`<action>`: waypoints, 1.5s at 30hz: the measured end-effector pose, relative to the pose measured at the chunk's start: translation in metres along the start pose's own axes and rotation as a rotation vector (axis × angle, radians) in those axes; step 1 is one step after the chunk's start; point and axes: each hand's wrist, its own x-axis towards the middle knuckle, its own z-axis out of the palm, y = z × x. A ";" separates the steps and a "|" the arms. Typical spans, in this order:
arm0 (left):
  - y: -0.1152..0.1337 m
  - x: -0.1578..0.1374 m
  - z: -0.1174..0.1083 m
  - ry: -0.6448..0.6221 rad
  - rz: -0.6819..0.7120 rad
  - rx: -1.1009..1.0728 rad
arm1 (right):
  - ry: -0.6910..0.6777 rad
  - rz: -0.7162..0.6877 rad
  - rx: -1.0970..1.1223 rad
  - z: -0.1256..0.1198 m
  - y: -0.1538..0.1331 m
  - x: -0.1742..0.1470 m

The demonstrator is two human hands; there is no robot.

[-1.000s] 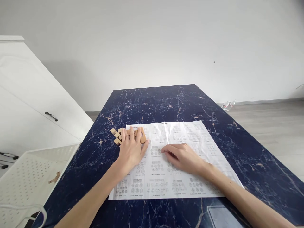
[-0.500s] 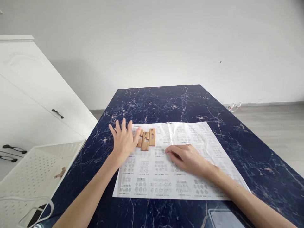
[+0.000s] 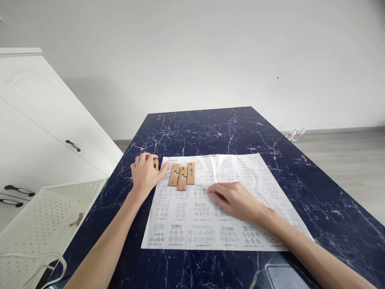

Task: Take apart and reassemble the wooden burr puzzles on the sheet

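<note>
My left hand (image 3: 144,172) is at the left edge of the printed sheet, its fingers curled over a wooden puzzle piece (image 3: 155,163). Most of that piece is hidden by the hand, and the thumb points out to the right. Just right of it, three flat wooden pieces with cut-outs lie side by side on the paper: a left piece (image 3: 171,180), a middle piece marked 3 (image 3: 181,185) and a right piece marked 2 (image 3: 193,165). My right hand (image 3: 236,197) rests on the sheet with fingers loosely curled in; nothing shows in it.
The white printed sheet (image 3: 204,220) of small diagrams lies on a dark blue marbled table (image 3: 192,132). A flat pale-faced object (image 3: 285,277) is at the near edge. At left stand a white perforated surface (image 3: 48,212) with a cable and a white cabinet (image 3: 45,104).
My left hand has moved left and its spread fingers have curled over a wooden piece, uncovering the left flat piece. My right hand stays in place.
</note>
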 end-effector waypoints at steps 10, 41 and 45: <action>-0.023 0.015 -0.005 0.064 -0.239 0.007 | 0.003 -0.014 -0.026 0.000 0.003 0.000; 0.120 -0.062 -0.033 -0.332 0.352 -1.415 | 0.145 0.207 0.057 0.005 0.005 0.004; 0.143 -0.048 -0.031 -0.226 0.482 -1.297 | 0.185 0.348 0.027 0.005 0.009 0.007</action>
